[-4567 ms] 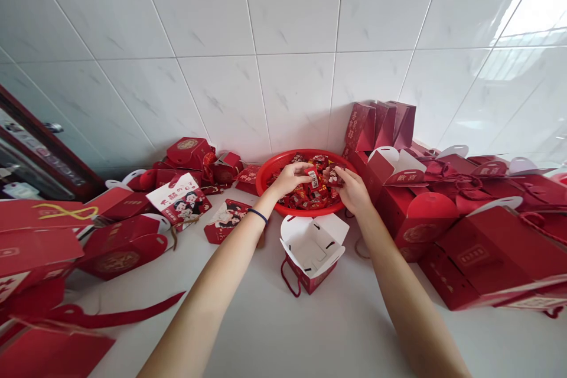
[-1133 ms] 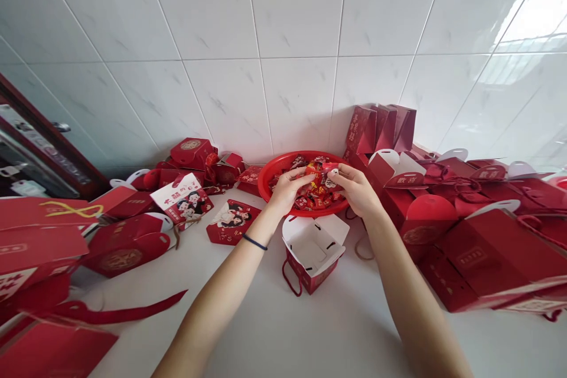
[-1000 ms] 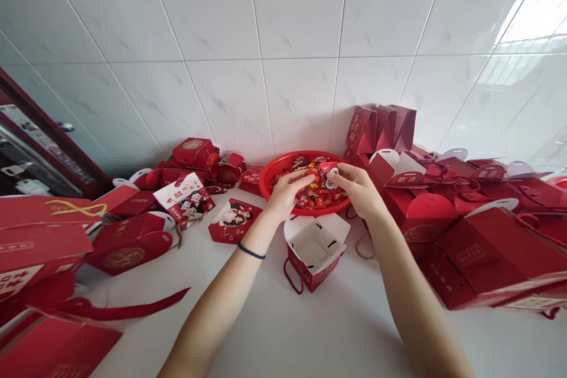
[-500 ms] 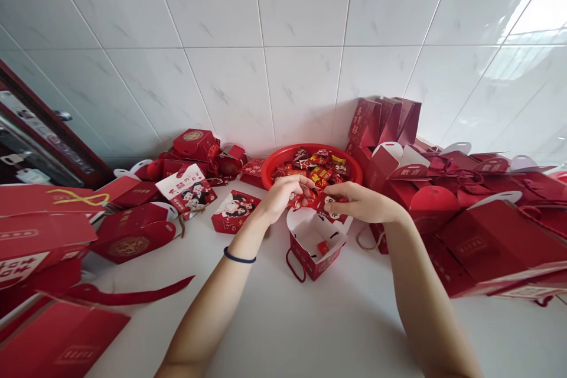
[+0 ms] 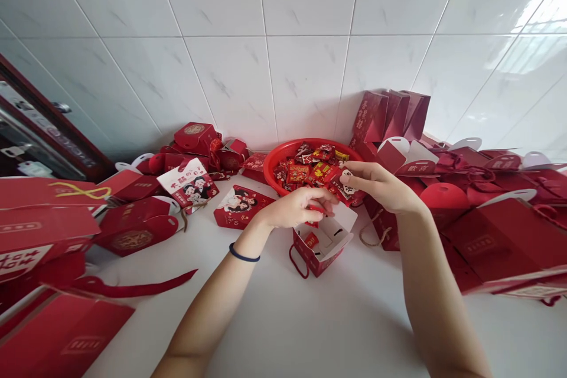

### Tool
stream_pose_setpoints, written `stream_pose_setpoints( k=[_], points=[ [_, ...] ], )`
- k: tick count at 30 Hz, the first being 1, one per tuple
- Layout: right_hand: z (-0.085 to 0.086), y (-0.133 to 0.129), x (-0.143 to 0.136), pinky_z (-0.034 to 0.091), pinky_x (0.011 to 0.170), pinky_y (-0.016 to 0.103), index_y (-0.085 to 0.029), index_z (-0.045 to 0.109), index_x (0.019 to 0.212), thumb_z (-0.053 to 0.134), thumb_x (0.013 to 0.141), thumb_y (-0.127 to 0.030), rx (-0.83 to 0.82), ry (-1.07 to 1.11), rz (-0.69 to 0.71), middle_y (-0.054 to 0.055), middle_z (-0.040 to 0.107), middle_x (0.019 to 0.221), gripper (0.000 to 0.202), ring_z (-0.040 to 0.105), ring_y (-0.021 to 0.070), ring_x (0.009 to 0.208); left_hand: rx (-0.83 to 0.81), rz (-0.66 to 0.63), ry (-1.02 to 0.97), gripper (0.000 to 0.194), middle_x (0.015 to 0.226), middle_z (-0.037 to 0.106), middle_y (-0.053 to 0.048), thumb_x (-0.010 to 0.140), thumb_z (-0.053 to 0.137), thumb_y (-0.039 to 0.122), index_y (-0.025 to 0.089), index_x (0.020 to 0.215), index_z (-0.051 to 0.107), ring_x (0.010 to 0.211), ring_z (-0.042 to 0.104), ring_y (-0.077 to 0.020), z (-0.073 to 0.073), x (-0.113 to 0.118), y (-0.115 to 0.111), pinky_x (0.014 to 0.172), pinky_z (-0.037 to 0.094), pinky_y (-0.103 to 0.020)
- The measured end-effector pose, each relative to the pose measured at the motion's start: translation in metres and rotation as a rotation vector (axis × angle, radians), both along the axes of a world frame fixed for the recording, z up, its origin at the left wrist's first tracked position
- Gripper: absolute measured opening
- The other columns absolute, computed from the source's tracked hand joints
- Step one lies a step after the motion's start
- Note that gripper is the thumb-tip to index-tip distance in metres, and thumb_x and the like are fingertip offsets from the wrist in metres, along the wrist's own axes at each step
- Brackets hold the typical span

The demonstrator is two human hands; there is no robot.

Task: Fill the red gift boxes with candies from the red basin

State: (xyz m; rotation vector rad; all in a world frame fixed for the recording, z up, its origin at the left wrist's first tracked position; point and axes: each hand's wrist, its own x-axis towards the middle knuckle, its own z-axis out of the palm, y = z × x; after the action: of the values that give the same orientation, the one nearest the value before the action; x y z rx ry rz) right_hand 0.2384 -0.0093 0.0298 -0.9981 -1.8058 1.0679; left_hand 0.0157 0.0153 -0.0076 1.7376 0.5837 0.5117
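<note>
An open red box [image 5: 319,258] with a white inside and a red cord handle stands on the white table, a red packet lying in it. Over its back left part, my left hand [image 5: 303,208] has its fingers closed on a small red packet [image 5: 315,212]. My right hand [image 5: 376,186] pinches a red candy packet with a white round print [image 5: 347,182] at the front right rim of the red basin [image 5: 275,150]. Many red and yellow wrapped candies [image 5: 310,165] fill the basin.
A printed box [image 5: 237,207] and a printed card-like box [image 5: 190,185] are left of the open box. Red boxes [image 5: 133,227] crowd the left, more boxes [image 5: 505,242] the right. Tall red bags [image 5: 385,115] stand against the tiled wall [image 5: 230,71].
My left hand has moved right and down, from the basin's front to over the open box. My right hand has moved slightly right and up, away from the box.
</note>
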Motion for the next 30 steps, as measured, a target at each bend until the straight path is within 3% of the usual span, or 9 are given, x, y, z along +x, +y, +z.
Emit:
stream_pose_setpoints(
  k=[2,5,9,13,17,20,22,27,30],
  points=[
    [0.000,0.000,0.000,0.035,0.060,0.026,-0.018,0.056,0.075,0.068,0.087,-0.052,-0.006,-0.006,0.002,-0.004,0.043,0.072,0.037,0.040,0.0105,0.066,0.053,-0.005,-0.037,0.031,0.115,0.073,-0.009,0.078,0.066,0.009,0.018,0.107,0.070,0.118,0.066,-0.0253,-0.002,0.004,-0.001,0.098,0.053,-0.039],
    [0.001,-0.001,-0.001,0.039,0.059,0.026,-0.019,0.057,0.080,0.069,0.085,-0.054,-0.081,0.007,0.020,-0.003,0.048,0.074,0.038,0.046,0.0107,0.065,0.092,0.091,-0.102,0.026,0.118,0.073,-0.010,0.080,0.067,0.013,0.017,0.105,0.071,0.118,0.066,-0.0256,0.000,0.006,-0.002,0.105,0.050,-0.041],
    [0.003,-0.004,-0.006,0.046,0.057,0.027,-0.020,0.055,0.088,0.076,0.078,-0.057,-0.210,0.024,0.032,-0.003,0.054,0.074,0.043,0.053,0.0112,0.060,0.053,0.222,-0.192,0.032,0.113,0.074,-0.010,0.080,0.074,0.024,0.016,0.110,0.070,0.107,0.069,-0.0258,0.009,0.006,-0.006,0.091,0.056,-0.038],
    [0.000,-0.002,-0.014,0.043,0.056,0.024,-0.019,0.055,0.081,0.084,0.070,-0.051,-0.176,0.017,-0.012,-0.004,0.054,0.072,0.044,0.051,0.0100,0.062,-0.023,0.316,-0.256,0.032,0.101,0.076,-0.008,0.079,0.078,0.038,0.015,0.101,0.071,0.097,0.071,-0.0229,0.010,0.010,-0.008,0.087,0.057,-0.036],
    [-0.005,0.002,-0.020,0.042,0.057,0.025,-0.019,0.057,0.081,0.090,0.062,-0.046,-0.136,-0.032,-0.047,-0.002,0.057,0.074,0.047,0.053,0.0124,0.068,-0.128,0.333,-0.263,0.036,0.080,0.074,-0.006,0.075,0.082,0.047,0.014,0.086,0.071,0.080,0.072,-0.0198,0.005,0.013,-0.006,0.079,0.059,-0.035],
    [-0.007,0.004,-0.021,0.041,0.054,0.025,-0.020,0.057,0.084,0.094,0.056,-0.045,-0.155,-0.042,-0.058,-0.002,0.057,0.072,0.052,0.053,0.0126,0.065,-0.120,0.336,-0.232,0.037,0.074,0.073,-0.005,0.074,0.082,0.048,0.013,0.079,0.072,0.073,0.069,-0.0177,0.006,0.011,-0.005,0.074,0.058,-0.032],
    [-0.007,0.003,-0.020,0.038,0.050,0.023,-0.020,0.057,0.084,0.093,0.058,-0.048,-0.158,-0.011,-0.050,-0.003,0.055,0.070,0.053,0.049,0.0103,0.060,-0.065,0.355,-0.216,0.037,0.075,0.073,-0.005,0.073,0.083,0.048,0.013,0.079,0.073,0.072,0.068,-0.0169,0.009,0.007,-0.005,0.072,0.055,-0.030],
    [-0.005,0.001,-0.013,0.028,0.041,0.022,-0.020,0.055,0.083,0.076,0.078,-0.061,-0.120,0.105,-0.042,-0.007,0.046,0.058,0.047,0.037,0.0064,0.045,0.081,0.394,-0.104,0.035,0.083,0.075,-0.006,0.078,0.078,0.047,0.014,0.089,0.076,0.076,0.067,-0.0177,0.016,-0.006,-0.003,0.070,0.052,-0.029],
    [-0.003,0.001,-0.008,0.030,0.042,0.022,-0.020,0.054,0.082,0.075,0.080,-0.060,-0.054,0.150,-0.098,-0.008,0.044,0.054,0.045,0.038,0.0065,0.044,0.141,0.264,0.082,0.028,0.086,0.077,-0.007,0.080,0.075,0.040,0.014,0.092,0.077,0.079,0.070,-0.0201,0.014,-0.013,0.000,0.073,0.054,-0.031]
  ],
)
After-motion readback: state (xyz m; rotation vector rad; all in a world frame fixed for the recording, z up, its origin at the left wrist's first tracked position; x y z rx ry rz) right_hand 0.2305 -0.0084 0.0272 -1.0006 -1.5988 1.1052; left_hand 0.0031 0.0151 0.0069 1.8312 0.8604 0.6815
